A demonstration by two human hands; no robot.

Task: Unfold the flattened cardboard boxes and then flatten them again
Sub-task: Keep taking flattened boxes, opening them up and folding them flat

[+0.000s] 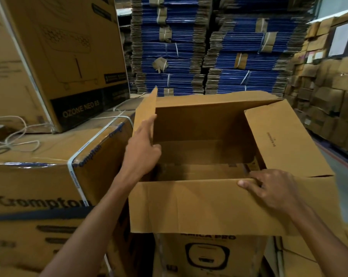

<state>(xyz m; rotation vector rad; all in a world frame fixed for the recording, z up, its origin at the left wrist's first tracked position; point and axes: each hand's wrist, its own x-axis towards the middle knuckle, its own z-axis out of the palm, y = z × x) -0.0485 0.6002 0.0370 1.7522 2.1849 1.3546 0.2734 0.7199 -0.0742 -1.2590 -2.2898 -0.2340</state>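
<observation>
**boxguy:** Warehouse aisle, stacks on every side. Cardboard box (205,124) dead centre, standing open, perched on a printed carton (207,254). Left hand (143,148) flat against the left flap (145,110), fingers straight, not gripping anything. Right hand (273,188) hooked over the near flap (189,204), thumb outside, fingers curled over the edge.

**flatpack_fan:** Risky bit imo: only balanced on that carton, so easy to slide or tip off with a lopsided push. Could also crease the near flap off its score line if yanked by that one corner. Right flap (285,140) leaning inward, might snag on the collapse.

**boxguy:** Nothing inside as far as visible, just the bottom flaps. Crompton carton (39,186) just beside on the left, strapped shut, contents unknown. Ozone Neo carton (69,56) on top of that. Strapped bundles of flattened blue cartons (179,56) behind, brown cartons (329,96) stacked off to the right.
</observation>
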